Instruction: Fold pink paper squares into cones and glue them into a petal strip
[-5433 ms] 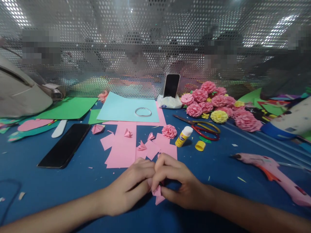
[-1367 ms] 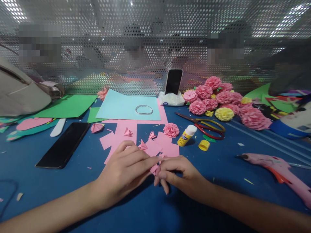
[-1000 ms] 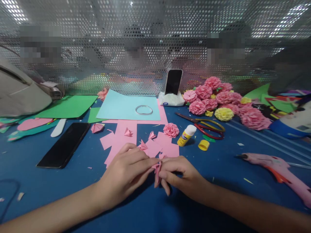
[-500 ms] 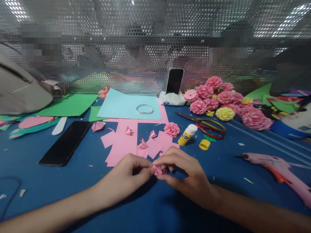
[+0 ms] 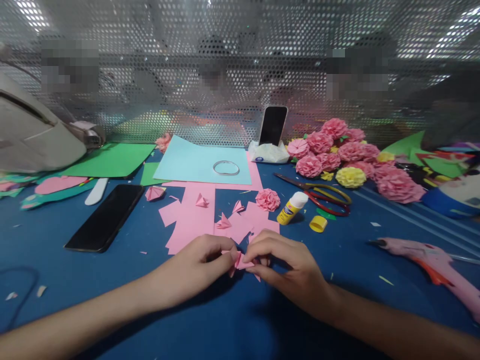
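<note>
A small folded pink paper piece point(image 5: 243, 261) is pinched between both hands near the front centre. My left hand point(image 5: 200, 265) grips its left side between thumb and fingers. On the right side, the thumb and fingertips of my right hand point(image 5: 287, 265) close on the same piece, partly covering it. Just beyond lie pink paper sheets point(image 5: 195, 220) with small folded pink pieces point(image 5: 224, 222) on them. A pink paper rosette point(image 5: 267, 199) sits behind my right hand, beside an upright, tilted-looking glue stick point(image 5: 292, 207) and its yellow cap point(image 5: 318, 224).
Scissors point(image 5: 328, 197) and a pink glue gun point(image 5: 420, 255) lie at right, below paper flowers point(image 5: 322, 145). A black phone point(image 5: 107, 217) lies at left. Blue paper point(image 5: 198, 162) carries a ring point(image 5: 226, 168). Another phone point(image 5: 273, 125) stands before a perforated metal screen point(image 5: 168, 100).
The folded pink piece now shows spread, pointed flaps between the fingers, where it looked more compact before. Both hands keep hold of it. The whole view has shifted slightly.
</note>
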A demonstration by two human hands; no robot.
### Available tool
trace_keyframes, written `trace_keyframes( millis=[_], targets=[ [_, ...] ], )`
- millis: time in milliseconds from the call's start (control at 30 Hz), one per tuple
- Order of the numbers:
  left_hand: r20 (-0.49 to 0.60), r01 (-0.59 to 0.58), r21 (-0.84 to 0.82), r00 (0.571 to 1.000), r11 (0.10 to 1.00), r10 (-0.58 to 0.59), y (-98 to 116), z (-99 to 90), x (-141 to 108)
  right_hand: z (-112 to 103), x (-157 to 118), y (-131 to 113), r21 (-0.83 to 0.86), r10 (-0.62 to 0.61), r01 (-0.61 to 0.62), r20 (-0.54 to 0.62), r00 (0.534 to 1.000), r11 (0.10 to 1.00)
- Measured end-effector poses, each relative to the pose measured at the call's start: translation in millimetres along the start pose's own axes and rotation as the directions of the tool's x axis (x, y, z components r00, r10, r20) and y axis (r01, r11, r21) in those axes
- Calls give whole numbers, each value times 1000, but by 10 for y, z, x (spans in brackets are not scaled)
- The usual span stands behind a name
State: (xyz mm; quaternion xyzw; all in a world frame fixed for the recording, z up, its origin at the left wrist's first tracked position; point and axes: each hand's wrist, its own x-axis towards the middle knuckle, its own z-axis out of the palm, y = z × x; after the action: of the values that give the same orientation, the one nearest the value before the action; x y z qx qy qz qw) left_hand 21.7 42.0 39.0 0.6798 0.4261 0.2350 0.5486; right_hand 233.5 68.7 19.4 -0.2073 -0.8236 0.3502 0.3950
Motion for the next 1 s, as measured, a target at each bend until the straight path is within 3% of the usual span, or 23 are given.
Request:
trace_keyframes(
  millis=[533,1000],
  targets=[
    [-37,11,284,999,959,-1,11,82,-54,38,-4,-16,-61,-79,79,-1,997,995],
    [-66,26,274,998,961,-9,78,82,-98,27,-10,3,-80,-123,124,19,992,989]
  ],
)
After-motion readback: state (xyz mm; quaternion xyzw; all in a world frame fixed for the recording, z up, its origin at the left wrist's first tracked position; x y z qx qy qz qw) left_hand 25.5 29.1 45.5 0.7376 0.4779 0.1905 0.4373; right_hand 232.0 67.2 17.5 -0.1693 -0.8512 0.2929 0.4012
